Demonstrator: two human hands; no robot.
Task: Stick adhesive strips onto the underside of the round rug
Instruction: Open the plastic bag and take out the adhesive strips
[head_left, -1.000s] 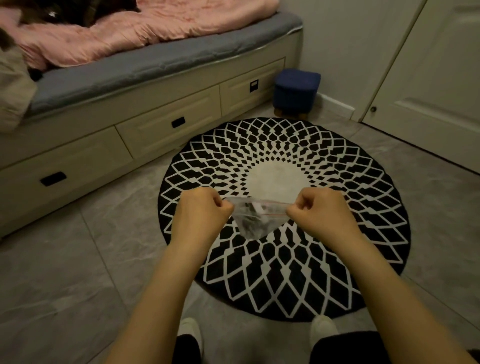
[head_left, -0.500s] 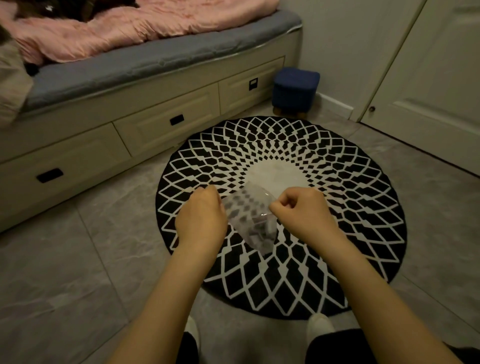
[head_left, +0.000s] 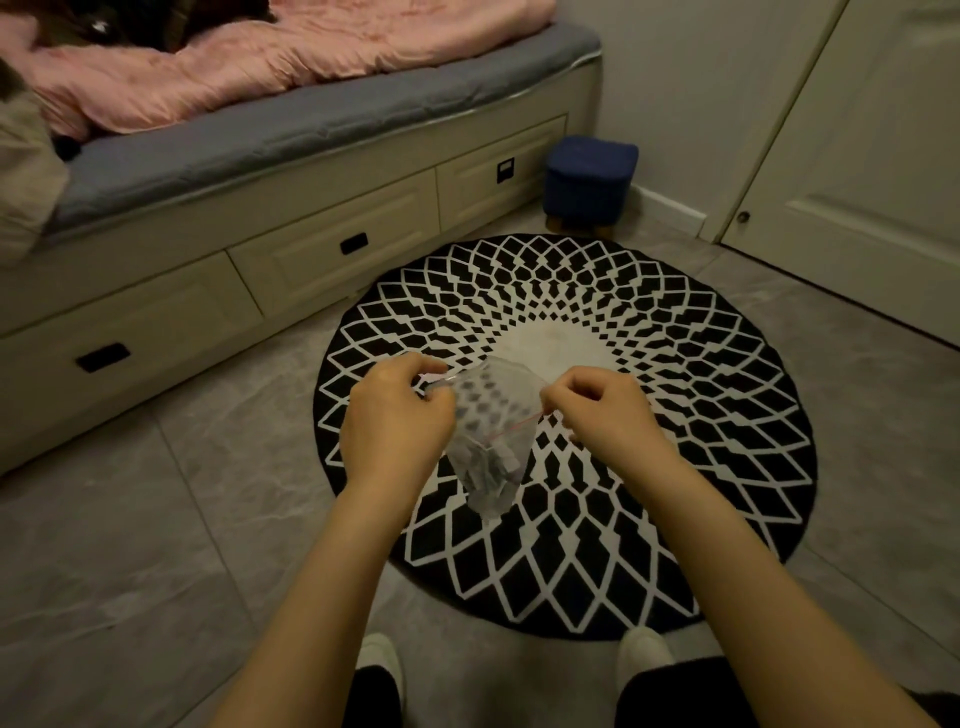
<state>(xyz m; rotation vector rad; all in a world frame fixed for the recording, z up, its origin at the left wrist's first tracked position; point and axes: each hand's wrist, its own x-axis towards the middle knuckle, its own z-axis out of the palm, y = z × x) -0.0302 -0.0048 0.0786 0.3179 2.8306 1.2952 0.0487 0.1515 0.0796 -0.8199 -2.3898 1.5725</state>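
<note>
A round rug (head_left: 691, 395) with a black-and-white diamond pattern lies flat on the grey tiled floor, patterned side up. Above its near half I hold a small clear zip bag (head_left: 491, 431) with a red seal line; pale adhesive strips sit bunched in its lower end. My left hand (head_left: 392, 421) pinches the bag's top edge on the left. My right hand (head_left: 605, 410) pinches the top edge on the right. The bag's mouth gapes between my hands.
A daybed with cream drawers (head_left: 332, 254), a grey mattress and a pink blanket (head_left: 270, 57) runs along the left. A small blue stool (head_left: 589, 179) stands beyond the rug by the wall. A white door (head_left: 872, 171) is at right. My feet (head_left: 382, 657) touch the rug's near edge.
My hands came closer together, then pulled the bag's top edges apart. The bag went from stretched flat between them to hanging with its mouth open.
</note>
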